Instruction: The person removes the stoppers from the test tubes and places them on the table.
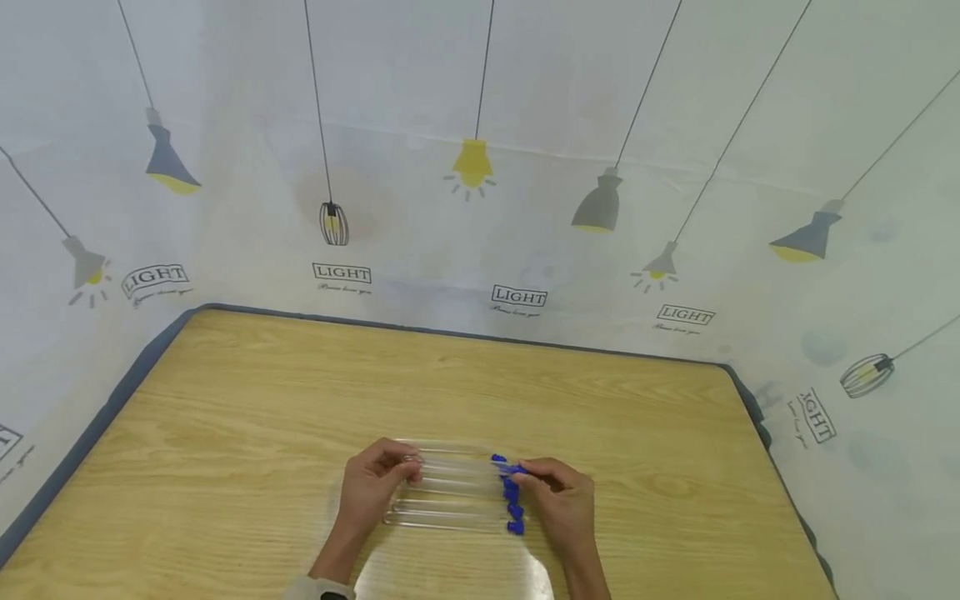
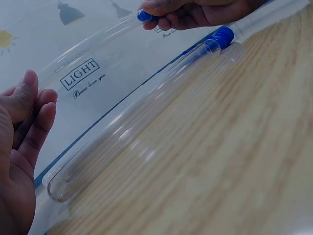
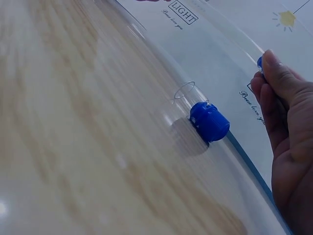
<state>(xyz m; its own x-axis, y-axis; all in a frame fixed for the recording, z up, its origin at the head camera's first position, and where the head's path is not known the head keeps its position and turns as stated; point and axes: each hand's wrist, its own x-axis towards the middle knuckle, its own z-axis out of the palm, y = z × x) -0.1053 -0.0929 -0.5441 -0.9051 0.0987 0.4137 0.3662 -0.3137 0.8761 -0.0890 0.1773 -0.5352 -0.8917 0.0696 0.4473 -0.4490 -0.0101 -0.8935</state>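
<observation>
Between my hands, raised off the table, is a clear test tube [image 2: 100,43]. My left hand [image 1: 367,490] holds its rounded end between thumb and fingers. At the other end my right hand [image 1: 564,502] pinches a blue cap [image 2: 145,15] against the tube's mouth; how far in it sits, I cannot tell. Below, several more clear tubes [image 1: 450,527] lie side by side on the table, rounded ends to the left. Blue caps [image 1: 515,527] lie by their right ends. In the right wrist view, one blue cap [image 3: 210,121] sits beside an uncapped tube rim [image 3: 185,91].
The wood-grain table [image 1: 262,400] has a dark blue edge [image 1: 450,331] along its back and sides. Behind it stands a pale wall covering [image 1: 420,192] printed with hanging lamps. Light reflects off the table's near part.
</observation>
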